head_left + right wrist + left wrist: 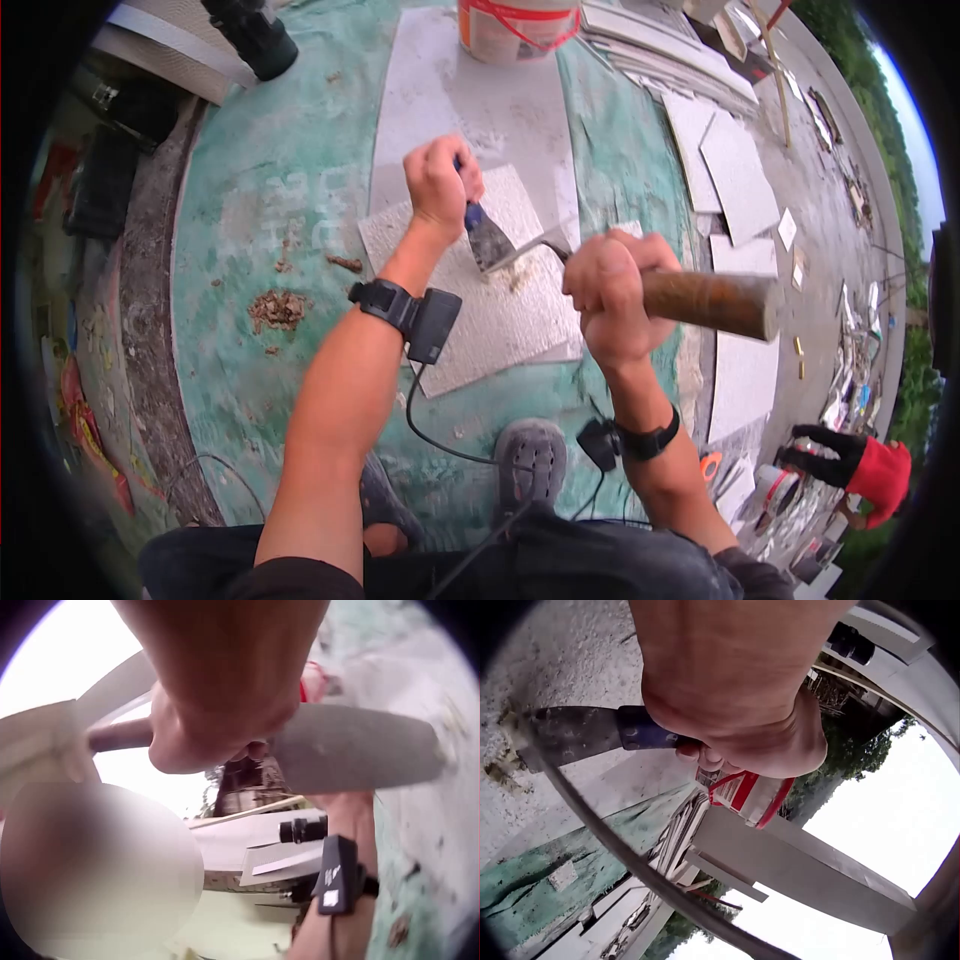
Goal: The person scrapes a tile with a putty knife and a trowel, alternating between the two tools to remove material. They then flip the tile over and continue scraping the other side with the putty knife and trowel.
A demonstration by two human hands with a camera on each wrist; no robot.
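My left hand grips the blue handle of a scraper, its stained metal blade pointing down at a rough pale tile. Crumbly tan material lies on the tile by the blade's tip. My right hand is curled round a trowel with a thick wooden handle. The trowel's flat grey blade reaches toward the scraper over the tile; whether the two blades touch I cannot tell. My palms hide parts of both handles.
Under the tile lie another slab and a green sheet. A red and white bucket stands at the far end. Brown debris is on the left, cut panels on the right. A person in red is farther right.
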